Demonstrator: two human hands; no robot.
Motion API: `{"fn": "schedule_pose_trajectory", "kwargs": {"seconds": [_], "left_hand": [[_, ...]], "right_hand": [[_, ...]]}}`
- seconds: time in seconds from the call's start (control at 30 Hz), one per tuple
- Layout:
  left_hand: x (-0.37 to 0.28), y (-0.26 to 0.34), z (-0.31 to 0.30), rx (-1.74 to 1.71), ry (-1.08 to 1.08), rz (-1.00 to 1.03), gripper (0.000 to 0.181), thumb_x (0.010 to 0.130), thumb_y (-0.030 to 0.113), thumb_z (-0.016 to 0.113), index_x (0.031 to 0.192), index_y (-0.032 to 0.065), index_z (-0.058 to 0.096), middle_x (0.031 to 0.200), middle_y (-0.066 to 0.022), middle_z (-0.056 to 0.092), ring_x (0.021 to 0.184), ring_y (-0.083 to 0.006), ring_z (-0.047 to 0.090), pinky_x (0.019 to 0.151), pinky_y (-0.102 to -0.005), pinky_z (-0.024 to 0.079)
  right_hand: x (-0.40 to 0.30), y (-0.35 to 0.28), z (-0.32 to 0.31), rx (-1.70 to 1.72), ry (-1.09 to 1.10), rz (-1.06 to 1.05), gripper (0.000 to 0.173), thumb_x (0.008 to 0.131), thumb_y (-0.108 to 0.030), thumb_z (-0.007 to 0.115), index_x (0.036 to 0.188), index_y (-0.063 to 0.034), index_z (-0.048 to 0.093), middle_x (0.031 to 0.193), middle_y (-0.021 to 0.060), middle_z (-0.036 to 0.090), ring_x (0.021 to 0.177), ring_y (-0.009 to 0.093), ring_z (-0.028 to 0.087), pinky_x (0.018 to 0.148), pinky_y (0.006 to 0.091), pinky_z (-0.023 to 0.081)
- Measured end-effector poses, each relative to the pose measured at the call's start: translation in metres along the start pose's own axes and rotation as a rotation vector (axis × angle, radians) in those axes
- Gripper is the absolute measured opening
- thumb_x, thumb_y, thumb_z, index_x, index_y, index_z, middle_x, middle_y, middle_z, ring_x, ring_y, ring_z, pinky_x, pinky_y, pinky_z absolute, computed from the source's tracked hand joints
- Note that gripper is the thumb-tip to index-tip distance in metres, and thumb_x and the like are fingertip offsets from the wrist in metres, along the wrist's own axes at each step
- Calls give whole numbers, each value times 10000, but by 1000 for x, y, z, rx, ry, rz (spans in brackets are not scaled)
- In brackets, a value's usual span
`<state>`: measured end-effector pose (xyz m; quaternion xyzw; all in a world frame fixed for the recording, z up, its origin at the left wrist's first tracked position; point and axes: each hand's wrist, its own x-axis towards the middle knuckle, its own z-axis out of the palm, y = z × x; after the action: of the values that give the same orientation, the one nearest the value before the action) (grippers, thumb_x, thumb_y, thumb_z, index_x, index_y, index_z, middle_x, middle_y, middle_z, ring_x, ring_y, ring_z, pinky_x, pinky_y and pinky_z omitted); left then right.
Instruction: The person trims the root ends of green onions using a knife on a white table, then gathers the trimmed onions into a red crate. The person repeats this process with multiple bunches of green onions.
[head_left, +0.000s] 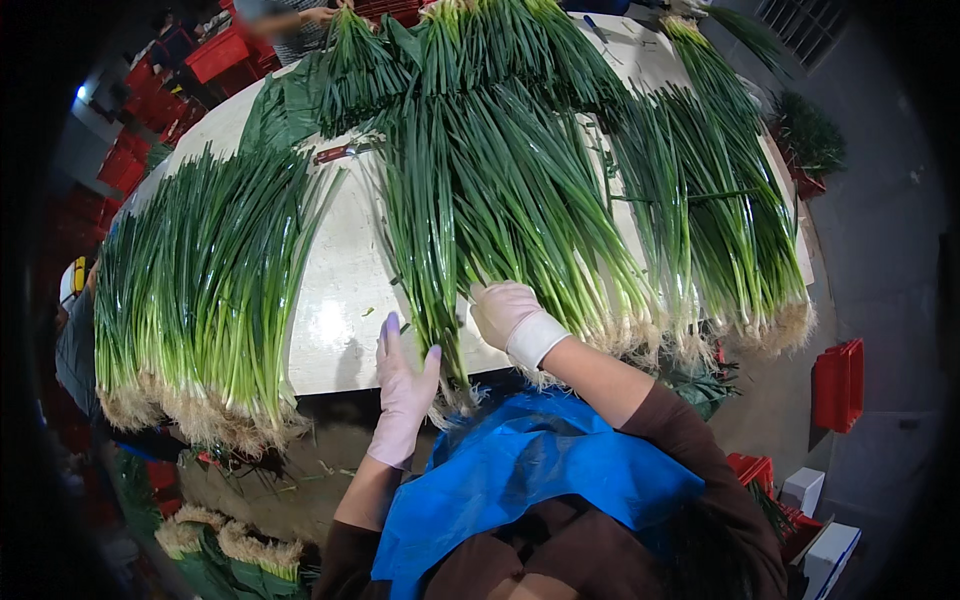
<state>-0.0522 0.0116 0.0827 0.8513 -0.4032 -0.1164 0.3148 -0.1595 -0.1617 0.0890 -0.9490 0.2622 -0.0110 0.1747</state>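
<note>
My left hand (403, 386), in a pale thin glove, is beside the root end of a small bunch of green onions (427, 262), with thumb and fingers apart. My right hand (510, 319), gloved too, has its fingers curled at the left edge of a larger middle pile of green onions (540, 217). Its fingertips are partly hidden, so whether they grip any stalks is unclear. Both lots lie with roots towards me, and the small bunch's roots hang over the near edge of the white table (337, 300).
On the left lies a broad pile of green onions (202, 300); on the right, another (727, 225). A red-handled knife (337, 154) rests near large leaves (281, 112). Across the table stands a person (289, 30). Red crates (838, 386) and rooted bundles (259, 551) are on the floor.
</note>
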Motion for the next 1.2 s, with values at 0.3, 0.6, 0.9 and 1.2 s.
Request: {"fn": "schedule_pose_trajectory", "kwargs": {"seconds": [0.3, 0.6, 0.9, 1.2], "left_hand": [[53, 128, -28, 19, 101, 590, 599, 781, 148, 677, 1316, 1, 453, 1197, -203, 536, 1107, -341, 520, 995, -420, 388], [47, 113, 14, -155, 48, 417, 307, 814, 131, 688, 1081, -4, 621, 891, -141, 617, 833, -284, 600, 769, -377, 473], [52, 116, 16, -138, 7, 488, 132, 847, 76, 605, 959, 8, 603, 893, -174, 618, 832, -373, 593, 734, -419, 472], [44, 156, 3, -392, -331, 368, 151, 901, 114, 552, 994, -4, 546, 864, -169, 626, 747, -290, 619, 671, -381, 487]], "right_hand": [[13, -13, -12, -271, -113, -307, 137, 726, -203, 548, 659, -85, 567, 624, 185, 578, 540, 300, 576, 539, 413, 487], [40, 24, -41, -124, -15, 163, 189, 809, -201, 557, 886, -29, 567, 822, 181, 674, 769, 317, 678, 651, 423, 527], [47, 33, -25, -225, 82, 307, 229, 806, -200, 581, 966, -37, 587, 876, 156, 691, 823, 303, 686, 659, 393, 539], [47, 39, -15, -484, 435, 241, 60, 777, -115, 542, 740, -69, 531, 569, 98, 585, 522, 246, 615, 443, 380, 461]]}}
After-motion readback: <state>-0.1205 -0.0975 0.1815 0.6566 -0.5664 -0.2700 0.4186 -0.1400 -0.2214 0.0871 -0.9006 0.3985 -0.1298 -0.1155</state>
